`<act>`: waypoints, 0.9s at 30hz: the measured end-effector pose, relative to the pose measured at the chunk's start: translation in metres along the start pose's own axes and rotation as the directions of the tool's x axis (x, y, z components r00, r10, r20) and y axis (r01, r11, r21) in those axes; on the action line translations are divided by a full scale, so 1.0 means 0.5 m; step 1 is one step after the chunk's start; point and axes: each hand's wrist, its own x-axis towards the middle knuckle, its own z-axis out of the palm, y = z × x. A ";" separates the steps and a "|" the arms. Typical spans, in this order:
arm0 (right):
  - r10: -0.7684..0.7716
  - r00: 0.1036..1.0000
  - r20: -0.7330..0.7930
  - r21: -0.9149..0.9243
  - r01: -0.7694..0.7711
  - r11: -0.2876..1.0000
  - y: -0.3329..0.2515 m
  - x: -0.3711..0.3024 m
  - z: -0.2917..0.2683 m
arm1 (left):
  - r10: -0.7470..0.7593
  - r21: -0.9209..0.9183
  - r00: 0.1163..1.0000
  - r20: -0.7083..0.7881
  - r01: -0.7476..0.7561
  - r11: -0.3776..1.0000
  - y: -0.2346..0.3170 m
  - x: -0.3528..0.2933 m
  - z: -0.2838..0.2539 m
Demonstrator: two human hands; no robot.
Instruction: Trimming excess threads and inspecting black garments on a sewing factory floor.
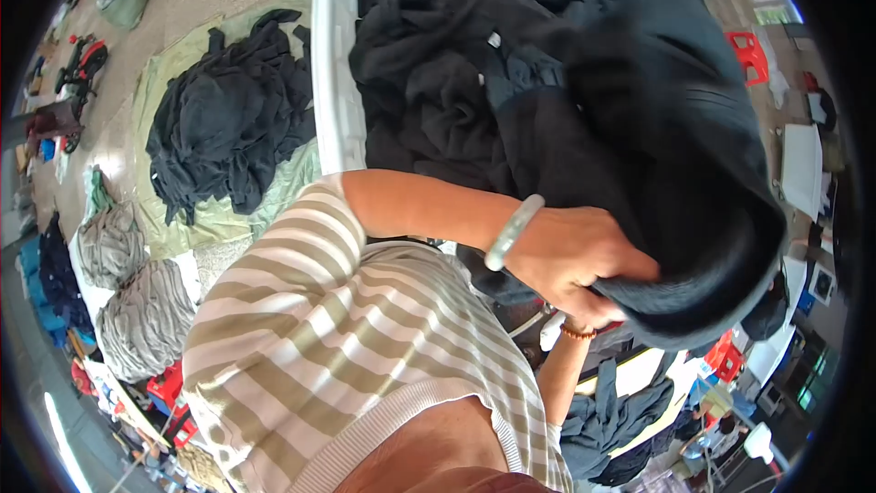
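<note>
A person in a striped, ribbed-collar knit top (pixel 292 265) is leaning beside a white bin (pixel 327 64), the left hand (pixel 584 256) clamping on the bunched edge of a black garment (pixel 703 128) that is billowing over the bin's right side. Small white tags (pixel 494 39) are showing among the dark clothes (pixel 438 82) heaped inside the bin, any lettering on them being too small to read. The right hand (pixel 593 309) is appearing only in part at the bin's near side, the left hand and the cloth covering the rest, so whether it is gripping cannot be told. Motion is blurring the garment's folds, and its bulk is hiding the bin's right wall. The fabric is looking soft and matte, its near edge curling into a thick, rounded roll. A pale, smooth bangle (pixel 514 233) is circling the left wrist, and a string of brown beads (pixel 577 333) is ringing the right. Left of the bin, a rumpled dark pile (pixel 228 119) is lying on a pale green sheet (pixel 182 233); nearer the person on that side, wrinkled grey bundles (pixel 146 319) are slumping. A red stool (pixel 748 58) is standing right of the bin.
</note>
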 end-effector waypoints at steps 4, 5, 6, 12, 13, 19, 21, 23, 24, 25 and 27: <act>0.179 0.787 0.590 0.595 -0.574 0.562 -0.140 0.244 -0.121 | -0.383 0.135 0.860 -0.338 0.447 0.884 -0.041 -0.152 -0.011; 0.304 0.727 0.615 0.664 -0.686 0.298 -0.192 0.289 -0.176 | -0.475 0.179 0.735 -0.484 0.615 0.768 -0.062 -0.204 -0.025; 0.408 0.642 0.649 0.701 -0.713 0.006 -0.231 0.325 -0.220 | -0.483 0.223 0.649 -0.588 0.704 0.674 -0.075 -0.250 -0.044; 0.482 0.643 0.595 0.265 -0.723 0.638 -0.249 0.284 -0.216 | -0.669 0.186 0.397 -0.628 0.911 0.367 -0.093 -0.510 -0.099; 0.463 0.646 0.606 0.272 -0.716 0.643 -0.248 0.275 -0.211 | -0.674 0.158 0.375 -0.637 0.919 0.362 -0.091 -0.528 -0.099; 0.440 0.668 0.601 0.214 -0.664 0.716 -0.250 0.258 -0.217 | -0.394 0.093 0.306 -0.866 0.875 0.476 -0.072 -0.503 -0.141; 0.470 0.658 0.589 0.198 -0.681 0.705 -0.249 0.247 -0.226 | -0.326 0.112 0.347 -0.879 0.816 0.567 -0.036 -0.417 -0.166; 0.513 0.667 0.541 0.192 -0.692 0.696 -0.242 0.237 -0.229 | -0.232 0.207 0.365 -0.902 0.836 0.508 -0.011 -0.377 -0.239; 0.523 0.659 0.541 0.193 -0.702 0.685 -0.237 0.230 -0.227 | -0.196 0.143 0.338 -0.920 0.758 0.636 -0.003 -0.336 -0.258; 0.570 0.672 0.472 0.197 -0.711 0.675 -0.230 0.223 -0.223 | -0.167 0.081 0.305 -0.938 0.659 0.748 0.005 -0.293 -0.274; 0.609 0.700 0.373 0.238 -0.706 0.667 -0.213 0.226 -0.224 | -0.038 0.072 0.158 -0.987 0.636 0.769 0.040 -0.240 -0.324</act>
